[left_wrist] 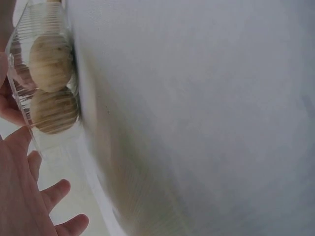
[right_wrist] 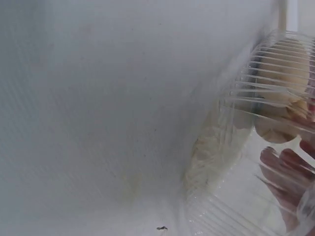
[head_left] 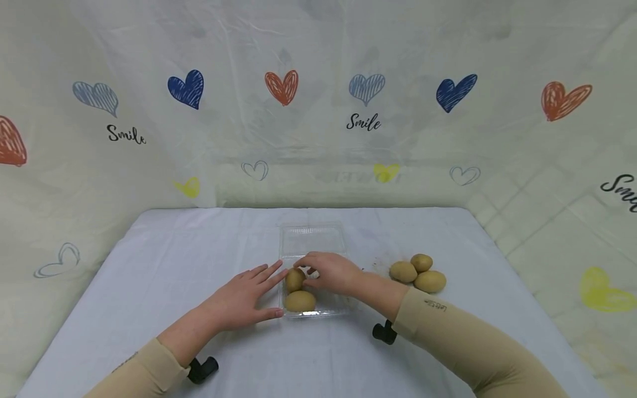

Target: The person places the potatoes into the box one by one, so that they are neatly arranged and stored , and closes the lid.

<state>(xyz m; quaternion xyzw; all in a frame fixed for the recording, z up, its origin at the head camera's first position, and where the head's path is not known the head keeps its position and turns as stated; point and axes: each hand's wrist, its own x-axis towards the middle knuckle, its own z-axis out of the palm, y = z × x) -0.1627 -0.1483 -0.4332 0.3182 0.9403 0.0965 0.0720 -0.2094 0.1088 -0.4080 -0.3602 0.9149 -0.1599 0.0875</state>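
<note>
A clear plastic clamshell container [head_left: 328, 307] stands on the table with its lid [head_left: 313, 240] folded back. Inside, along its left side, lie two potatoes: a front potato [head_left: 301, 302] and a rear potato [head_left: 294, 280]. My right hand [head_left: 330, 272] reaches in from the right, fingers and thumb curled about the rear potato. At the container's left edge, my left hand [head_left: 244, 296] has its fingers spread, thumb and fingertips at the rim. Through the ribbed wall both potatoes [left_wrist: 51, 64] show in the left wrist view. The right wrist view partly hides the right fingertips behind plastic.
To the right of the container, three loose potatoes [head_left: 430, 281] lie grouped on the white tablecloth [head_left: 318, 359]. A pale curtain [head_left: 318, 132] printed with hearts hangs behind the table. Black wrist cameras [head_left: 203, 370] project beneath the forearms.
</note>
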